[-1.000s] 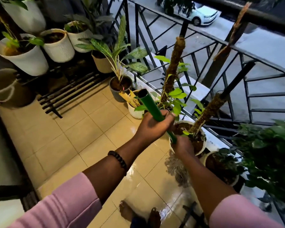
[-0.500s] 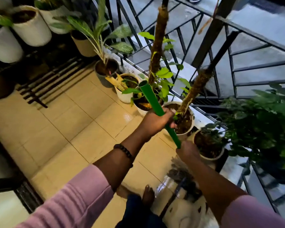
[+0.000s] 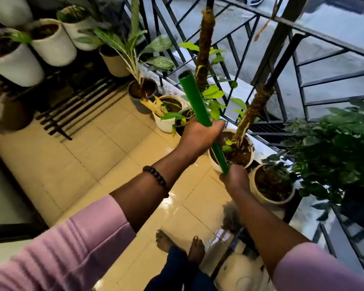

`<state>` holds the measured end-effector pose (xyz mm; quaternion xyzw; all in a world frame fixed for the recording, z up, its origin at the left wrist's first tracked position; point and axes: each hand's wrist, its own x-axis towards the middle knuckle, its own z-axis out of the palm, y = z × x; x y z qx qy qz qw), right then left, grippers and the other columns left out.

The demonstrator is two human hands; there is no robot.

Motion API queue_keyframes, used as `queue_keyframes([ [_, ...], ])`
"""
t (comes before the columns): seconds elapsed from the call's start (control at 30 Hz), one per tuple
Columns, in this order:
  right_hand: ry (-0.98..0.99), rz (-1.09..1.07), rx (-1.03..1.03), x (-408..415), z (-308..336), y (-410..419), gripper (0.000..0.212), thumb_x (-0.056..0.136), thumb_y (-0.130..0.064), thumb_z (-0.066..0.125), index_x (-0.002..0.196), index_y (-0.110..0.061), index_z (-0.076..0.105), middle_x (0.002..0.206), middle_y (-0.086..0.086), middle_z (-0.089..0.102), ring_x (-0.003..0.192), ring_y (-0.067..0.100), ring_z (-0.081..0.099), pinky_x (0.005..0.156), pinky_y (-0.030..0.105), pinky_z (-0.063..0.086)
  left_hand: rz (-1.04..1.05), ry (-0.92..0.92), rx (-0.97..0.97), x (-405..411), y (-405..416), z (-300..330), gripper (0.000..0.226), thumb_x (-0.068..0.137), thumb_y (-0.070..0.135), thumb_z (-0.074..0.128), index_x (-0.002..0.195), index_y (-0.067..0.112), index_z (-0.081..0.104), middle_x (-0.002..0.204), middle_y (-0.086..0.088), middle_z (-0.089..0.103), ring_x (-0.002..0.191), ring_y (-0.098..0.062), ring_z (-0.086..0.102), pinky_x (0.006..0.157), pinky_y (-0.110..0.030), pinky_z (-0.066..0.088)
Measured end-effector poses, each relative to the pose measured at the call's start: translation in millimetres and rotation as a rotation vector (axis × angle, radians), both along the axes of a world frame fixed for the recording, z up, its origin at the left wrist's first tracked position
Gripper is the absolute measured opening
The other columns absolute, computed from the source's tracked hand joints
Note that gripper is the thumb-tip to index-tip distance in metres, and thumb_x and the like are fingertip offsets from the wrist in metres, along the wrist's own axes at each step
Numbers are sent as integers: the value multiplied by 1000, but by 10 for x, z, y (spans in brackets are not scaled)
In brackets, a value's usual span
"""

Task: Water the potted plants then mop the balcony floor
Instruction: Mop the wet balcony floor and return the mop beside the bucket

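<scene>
I hold a green mop handle in both hands, tilted up and away to the left. My left hand grips it high up; my right hand grips it lower down. The stringy mop head rests on the wet beige floor tiles below my right forearm. White pots with moss-pole plants stand along the black railing, right beside my hands.
More white pots sit on a dark rack at the far left. A bushy green plant fills the right side. My bare feet stand on the tiles beside a white bucket. A brown bucket is at the left edge.
My view has tipped down and to the right. Both hands still grip the handle, and the mop head has shifted a little nearer the pots by the railing.
</scene>
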<state>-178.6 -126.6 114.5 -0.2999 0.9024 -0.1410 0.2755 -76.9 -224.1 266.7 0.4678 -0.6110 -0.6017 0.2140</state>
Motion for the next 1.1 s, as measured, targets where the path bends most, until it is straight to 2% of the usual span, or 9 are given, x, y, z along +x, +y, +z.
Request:
queue_keyframes([
  [0.07,-43,4,-64,135,70,-175,24,79,-13,71,101,-5,69,98,17,70,93,34,65,72,33,49,36,-22,-52,107,-86,132,41,90,13,57,50,17,55,61,-10,66,82,-39,73,78,-42,61],
  [0.17,-108,-7,-144,342,171,-398,21,79,-12,68,98,-4,69,96,19,70,91,35,66,70,35,49,35,-72,-124,262,-154,340,35,93,18,57,58,18,55,68,-11,70,80,-31,75,69,-35,55],
  [0.33,-163,18,-296,721,270,-556,24,74,-17,66,88,2,68,82,21,67,79,30,62,62,34,43,-47,-181,-251,461,-203,592,25,95,20,57,79,3,64,75,-12,73,78,-28,76,79,-49,63],
  [0.4,-190,9,-321,897,308,-572,25,73,-22,62,86,-1,68,86,21,69,77,31,62,59,31,38,-93,-223,-260,542,-254,657,24,94,23,59,76,8,63,74,-9,73,78,-26,76,81,-48,62],
  [0.53,-189,45,-254,1322,320,-521,27,80,-23,59,100,-7,69,98,17,70,91,36,65,71,34,50,-185,-259,-237,906,-403,690,24,93,23,59,73,12,65,75,-10,75,83,-30,76,86,-50,61],
  [0.63,-118,81,-236,1692,232,-360,27,84,-24,62,104,-6,68,97,16,71,91,35,66,70,32,49,-225,-234,-165,1305,-466,551,21,92,20,57,74,12,63,74,-10,74,87,-33,76,86,-50,61],
  [0.8,-3,46,-142,1983,320,-386,26,82,-28,65,103,-12,70,93,11,71,86,33,67,63,28,43,-180,-100,-95,1738,-651,477,19,93,23,55,82,10,63,61,-1,69,73,-21,77,71,-31,61],
  [0.9,-26,-33,-92,1923,221,-122,26,83,-25,65,104,-11,69,95,11,71,89,32,66,65,29,44,-292,-60,-39,1734,-430,394,24,97,23,54,76,15,61,65,-2,70,73,-17,75,77,-35,61],
  [1.1,-13,-191,-23,1910,-12,335,26,85,-23,65,110,-16,66,98,7,71,87,26,66,64,25,39,-443,48,22,1770,-4,25,36,99,27,55,64,18,59,76,-11,72,96,-33,71,96,-43,53],
])
